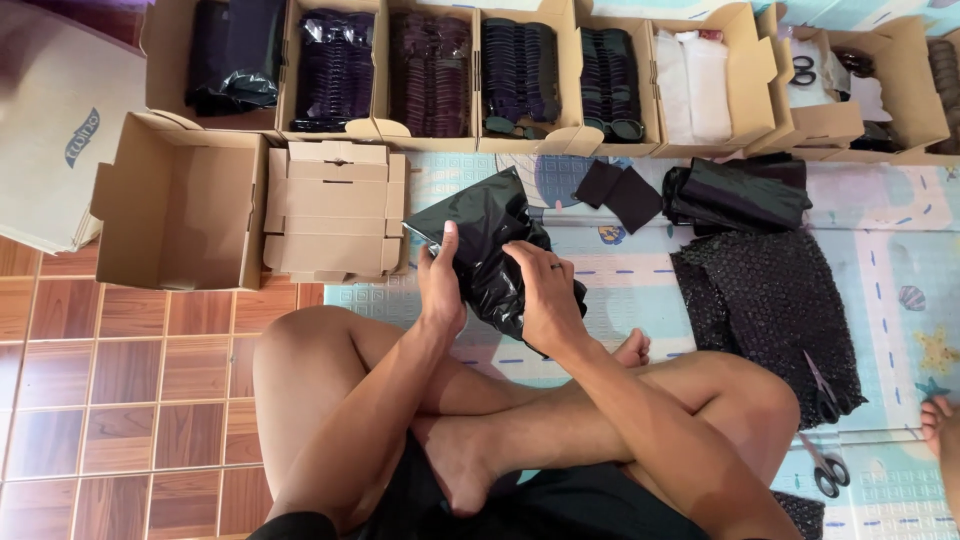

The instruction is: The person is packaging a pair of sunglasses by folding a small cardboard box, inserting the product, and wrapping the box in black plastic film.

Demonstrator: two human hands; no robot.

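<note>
I sit cross-legged on a patterned play mat point(900, 250). Both hands hold a glossy black plastic bag point(490, 225) just above my knees. My left hand point(440, 285) grips the bag's left edge, thumb pointing up. My right hand point(540, 295), with a ring on one finger, lies over the bag's right side, fingers curled onto it. The bag's lower end is hidden behind my hands.
An open empty cardboard box point(180, 205) and a stack of flat folded boxes point(335, 210) lie to the left. A row of boxes point(520, 75) with dark items lines the far edge. Black bubble wrap point(770, 300), black bags point(735, 195) and scissors point(825, 465) lie to the right.
</note>
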